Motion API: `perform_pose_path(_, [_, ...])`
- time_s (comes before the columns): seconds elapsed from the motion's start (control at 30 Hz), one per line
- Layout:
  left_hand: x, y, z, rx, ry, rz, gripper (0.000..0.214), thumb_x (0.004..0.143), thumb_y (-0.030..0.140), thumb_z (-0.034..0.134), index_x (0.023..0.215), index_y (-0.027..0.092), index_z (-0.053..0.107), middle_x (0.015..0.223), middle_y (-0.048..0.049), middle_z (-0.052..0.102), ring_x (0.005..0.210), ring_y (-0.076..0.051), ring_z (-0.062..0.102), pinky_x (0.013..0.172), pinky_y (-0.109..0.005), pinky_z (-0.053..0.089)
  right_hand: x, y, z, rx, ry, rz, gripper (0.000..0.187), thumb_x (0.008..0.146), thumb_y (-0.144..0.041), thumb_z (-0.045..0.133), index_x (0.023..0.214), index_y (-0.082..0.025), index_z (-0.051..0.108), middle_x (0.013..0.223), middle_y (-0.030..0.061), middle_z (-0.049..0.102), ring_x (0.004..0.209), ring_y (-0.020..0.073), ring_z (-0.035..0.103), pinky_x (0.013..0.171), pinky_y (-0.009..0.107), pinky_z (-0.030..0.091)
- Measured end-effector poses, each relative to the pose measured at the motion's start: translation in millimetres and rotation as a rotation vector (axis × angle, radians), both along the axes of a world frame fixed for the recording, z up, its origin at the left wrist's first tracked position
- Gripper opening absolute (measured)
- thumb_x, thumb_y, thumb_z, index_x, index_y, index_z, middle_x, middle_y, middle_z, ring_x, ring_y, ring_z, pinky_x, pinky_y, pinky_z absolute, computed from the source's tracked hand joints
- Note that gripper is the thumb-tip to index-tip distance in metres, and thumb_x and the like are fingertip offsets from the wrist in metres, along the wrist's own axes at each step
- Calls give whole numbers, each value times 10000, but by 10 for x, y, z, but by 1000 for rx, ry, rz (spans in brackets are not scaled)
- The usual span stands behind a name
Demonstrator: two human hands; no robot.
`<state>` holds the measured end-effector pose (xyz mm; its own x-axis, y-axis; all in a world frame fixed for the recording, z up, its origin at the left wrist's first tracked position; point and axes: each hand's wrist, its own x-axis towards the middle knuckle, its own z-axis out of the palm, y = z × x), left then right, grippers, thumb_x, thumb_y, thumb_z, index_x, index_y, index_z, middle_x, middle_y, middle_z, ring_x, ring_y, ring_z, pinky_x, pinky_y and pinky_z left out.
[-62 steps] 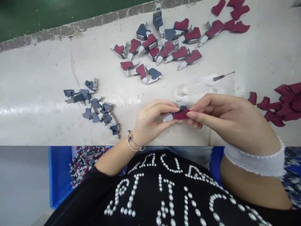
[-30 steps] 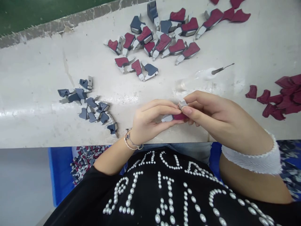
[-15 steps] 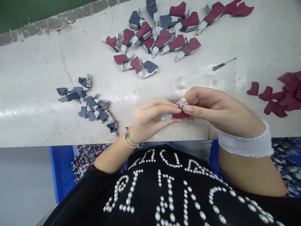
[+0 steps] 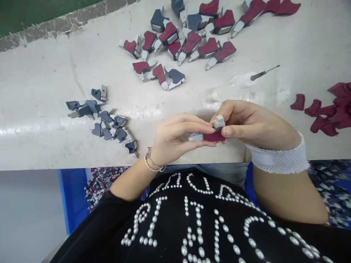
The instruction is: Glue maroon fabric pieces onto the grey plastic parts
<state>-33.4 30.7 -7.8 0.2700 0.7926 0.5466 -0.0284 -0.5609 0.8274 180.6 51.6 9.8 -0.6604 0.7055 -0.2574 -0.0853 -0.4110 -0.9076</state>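
Observation:
Between both hands, over the near edge of the table, is a small plastic part (image 4: 213,136) with a dark red face and light grey ends. My left hand (image 4: 179,135) pinches it from the left, fingers above and thumb below. From the right, my right hand (image 4: 241,122) grips the same part, its thumb pressed against the red face. The covered sides of the part are hidden by my fingers. Beyond the right hand lies a thin dark-tipped tool (image 4: 257,75) with a pale, see-through handle.
Red-and-grey parts (image 4: 191,42) lie grouped at the far side of the table (image 4: 41,80). Blue-grey parts (image 4: 105,117) sit at left, loose red pieces (image 4: 336,113) at right. A blue bin (image 4: 72,201) full of parts stands below the table's near edge.
The held part has shifted slightly right, and more of its red face now shows between my fingers. My right wrist has moved a little left.

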Motion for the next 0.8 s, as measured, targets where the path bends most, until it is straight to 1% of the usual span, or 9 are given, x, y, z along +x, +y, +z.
perform_pose_path(0.07, [-2, 3, -6, 9, 10, -1, 294, 743, 264, 852, 1001, 176, 743, 926, -41, 778, 850, -139, 756, 780, -257, 666, -10, -8, 48, 12, -29, 0, 200, 872, -348, 751, 822, -227, 600, 687, -43, 619, 621, 110, 585, 593, 265, 491])
perform_pose_path(0.13, [-5, 5, -11, 15, 18, 5, 302, 742, 253, 856, 1009, 170, 742, 927, -43, 778, 856, -135, 754, 795, -249, 662, -34, -42, 133, 44, -123, -32, 190, 890, -363, 728, 827, -223, 616, 701, -30, 615, 649, 122, 590, 601, 275, 487])
perform_pose_path(0.3, [1, -1, -15, 13, 18, 31, 294, 758, 201, 849, 1028, 179, 734, 965, -36, 776, 926, -136, 755, 850, -246, 655, -124, -177, 355, 270, -403, -189, 167, 915, -374, 695, 858, -230, 633, 769, -13, 589, 705, 132, 564, 630, 298, 447])
perform_pose_path(0.37, [5, -5, -14, 20, 21, 32, 287, 772, 192, 840, 1036, 188, 729, 980, -32, 776, 927, -134, 757, 844, -246, 657, -153, -215, 389, 325, -440, -204, 161, 935, -368, 671, 859, -234, 623, 764, -19, 569, 696, 124, 542, 648, 298, 443])
perform_pose_path(0.47, [2, -8, -11, 23, 2, 41, 298, 775, 185, 840, 1048, 206, 723, 987, -25, 775, 934, -144, 758, 843, -265, 662, -175, -249, 398, 389, -467, -216, 130, 968, -348, 625, 901, -237, 611, 782, -18, 583, 707, 125, 549, 667, 296, 442])
perform_pose_path(0.53, [-4, -13, -7, -12, -31, 55, 323, 761, 170, 851, 1052, 219, 720, 981, -21, 770, 946, -152, 754, 850, -277, 662, -171, -262, 401, 451, -498, -205, 103, 983, -344, 598, 1013, -246, 602, 852, -6, 611, 759, 141, 578, 696, 300, 455])
perform_pose_path(0.63, [-4, -39, -6, -133, -68, 57, 326, 751, 179, 861, 1038, 226, 712, 980, -27, 755, 945, -157, 745, 836, -279, 662, -142, -264, 423, 541, -539, -108, 223, 1002, -340, 551, 1207, -252, 559, 1017, 29, 649, 887, 183, 627, 756, 318, 476])
perform_pose_path(0.7, [5, -65, -14, -229, -56, 57, 327, 767, 223, 855, 1048, 217, 689, 997, -36, 743, 937, -159, 746, 814, -276, 662, -117, -251, 447, 612, -581, -70, 234, 1012, -328, 525, 1232, -258, 558, 1078, 36, 664, 894, 190, 639, 744, 321, 470])
perform_pose_path(0.8, [22, -96, -33, -296, 29, 76, 345, 812, 281, 819, 1102, 198, 651, 1002, -44, 756, 878, -149, 757, 757, -248, 658, -83, -220, 475, 719, -676, -63, 197, 1014, -308, 507, 1192, -267, 581, 1044, 24, 685, 791, 180, 627, 684, 327, 446])
